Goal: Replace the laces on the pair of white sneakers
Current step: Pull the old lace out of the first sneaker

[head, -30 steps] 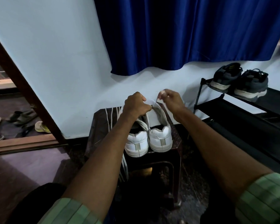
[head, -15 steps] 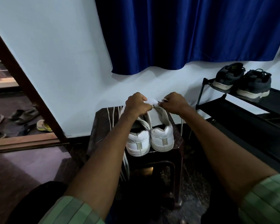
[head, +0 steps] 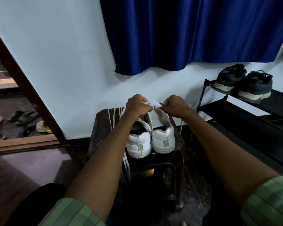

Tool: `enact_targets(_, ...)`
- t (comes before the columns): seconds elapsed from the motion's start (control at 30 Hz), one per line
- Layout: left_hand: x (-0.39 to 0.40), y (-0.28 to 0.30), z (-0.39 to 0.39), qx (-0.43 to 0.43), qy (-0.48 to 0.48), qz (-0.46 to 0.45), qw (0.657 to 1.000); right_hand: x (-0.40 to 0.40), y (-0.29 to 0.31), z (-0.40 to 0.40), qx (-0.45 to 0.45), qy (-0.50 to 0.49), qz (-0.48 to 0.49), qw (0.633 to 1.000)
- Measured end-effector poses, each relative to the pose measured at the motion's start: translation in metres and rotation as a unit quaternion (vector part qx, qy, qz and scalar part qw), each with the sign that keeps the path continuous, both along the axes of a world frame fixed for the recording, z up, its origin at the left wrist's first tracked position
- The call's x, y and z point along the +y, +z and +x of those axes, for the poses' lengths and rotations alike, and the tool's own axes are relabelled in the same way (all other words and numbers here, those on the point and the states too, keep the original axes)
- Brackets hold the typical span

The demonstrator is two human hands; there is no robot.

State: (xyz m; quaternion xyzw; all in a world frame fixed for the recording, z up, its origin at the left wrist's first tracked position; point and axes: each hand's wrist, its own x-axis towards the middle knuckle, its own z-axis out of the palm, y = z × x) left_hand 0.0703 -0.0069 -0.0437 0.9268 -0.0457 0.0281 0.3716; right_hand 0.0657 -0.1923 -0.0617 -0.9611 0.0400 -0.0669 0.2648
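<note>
Two white sneakers stand heels toward me on a dark stool [head: 180, 144]: the left sneaker [head: 138, 145] and the right sneaker [head: 163, 141]. Both hands work at the front of the right sneaker, over its tongue [head: 155, 104]. My left hand [head: 137, 106] is closed on the tongue's left side, with a lace end showing by its fingers. My right hand [head: 175, 106] pinches a white lace [head: 164, 102] close to the tongue. Loose white laces [head: 114, 118] lie across the stool's left part and hang down its front. The eyelets are hidden behind my hands.
A black shoe rack [head: 235, 115] with a pair of dark sneakers [head: 242, 84] stands at the right. A blue curtain [head: 186, 33] hangs on the white wall behind. At the left, a wooden door frame [head: 26, 88] opens onto several sandals [head: 23, 115] on the floor.
My right hand has dropped from above the tongue and closed in toward my left hand. The two hands now sit close together at the tongue. The sneakers have stayed put.
</note>
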Motion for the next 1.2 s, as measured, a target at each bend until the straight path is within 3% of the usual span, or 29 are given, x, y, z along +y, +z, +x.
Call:
enact_targets(0.07,0.0,0.0,-0.001,-0.001,0.002,0.0,1.0,0.006,-0.001,-0.002,-0.038,0.025,0.19,0.981)
enact_targets(0.13,0.0,0.0,-0.002,-0.003,0.001,-0.002,1.0,0.008,0.003,-0.002,-0.044,0.014,0.466,0.883)
enact_targets(0.17,0.0,0.0,-0.002,-0.002,0.0,-0.003,1.0,0.007,0.006,-0.002,-0.035,-0.001,0.563,0.826)
enact_targets(0.2,0.0,0.0,-0.002,-0.002,0.0,-0.003,1.0,0.005,0.007,0.0,-0.03,-0.027,0.609,0.792)
enact_targets(0.23,0.0,0.0,-0.001,-0.002,0.001,-0.003,1.0,0.003,0.008,0.0,-0.03,-0.052,0.593,0.803)
enact_targets(0.27,0.001,0.0,-0.001,-0.001,0.001,-0.004,1.0,0.001,0.009,0.0,-0.036,-0.064,0.525,0.848)
enact_targets(0.33,0.0,0.0,-0.002,-0.001,0.0,-0.004,1.0,-0.004,0.006,-0.003,-0.043,-0.046,0.32,0.945)
enact_targets(0.37,0.0,0.0,-0.002,-0.002,-0.001,-0.003,1.0,-0.005,0.005,-0.005,-0.029,-0.027,0.223,0.974)
enact_targets(0.43,0.0,0.0,-0.002,-0.003,-0.003,-0.003,1.0,-0.006,0.002,-0.003,0.012,-0.008,0.086,0.996)
enact_targets(0.47,0.001,0.0,-0.003,-0.002,-0.004,-0.003,1.0,-0.004,0.001,-0.004,0.011,-0.007,0.064,0.998)
enact_targets(0.5,0.001,0.0,-0.003,-0.002,-0.004,-0.004,1.0,0.0,0.001,-0.005,-0.005,-0.005,0.099,0.995)
enact_targets(0.53,0.001,0.0,-0.003,-0.001,-0.003,-0.005,1.0,0.004,0.002,-0.007,-0.022,-0.006,0.204,0.979)
enact_targets(0.6,0.001,-0.001,-0.002,0.0,0.0,-0.006,1.0,0.009,0.006,-0.009,-0.035,-0.022,0.426,0.904)
enact_targets(0.73,0.001,-0.001,0.0,0.006,0.0,-0.006,1.0,0.001,0.009,0.0,-0.05,-0.059,0.549,0.832)
enact_targets(0.8,0.001,-0.001,0.0,0.005,0.0,-0.003,1.0,0.001,0.009,-0.003,-0.043,-0.084,0.529,0.844)
enact_targets(0.9,0.001,-0.002,0.0,0.008,0.0,-0.006,1.0,-0.001,0.004,-0.01,0.002,-0.056,0.418,0.906)
enact_targets(0.97,0.001,-0.003,0.0,0.006,-0.001,-0.003,1.0,-0.004,0.001,-0.008,0.035,-0.016,0.275,0.961)
enact_targets(1.03,0.001,-0.003,0.001,0.003,0.0,-0.001,1.0,-0.005,0.001,-0.007,0.031,-0.007,0.118,0.993)
enact_targets(1.07,0.001,-0.003,0.001,0.003,0.001,-0.001,1.0,-0.003,0.001,-0.005,0.011,0.0,0.101,0.995)
enact_targets(1.1,0.001,-0.004,0.001,0.004,0.001,-0.001,1.0,0.0,0.002,-0.006,-0.007,0.011,0.158,0.987)
enact_targets(1.13,0.0,-0.004,0.001,0.006,0.0,0.0,1.0,0.003,0.004,-0.007,-0.018,0.006,0.292,0.956)
enact_targets(1.2,0.001,-0.004,0.002,0.008,-0.002,0.002,1.0,0.003,0.011,-0.004,-0.021,-0.045,0.577,0.815)
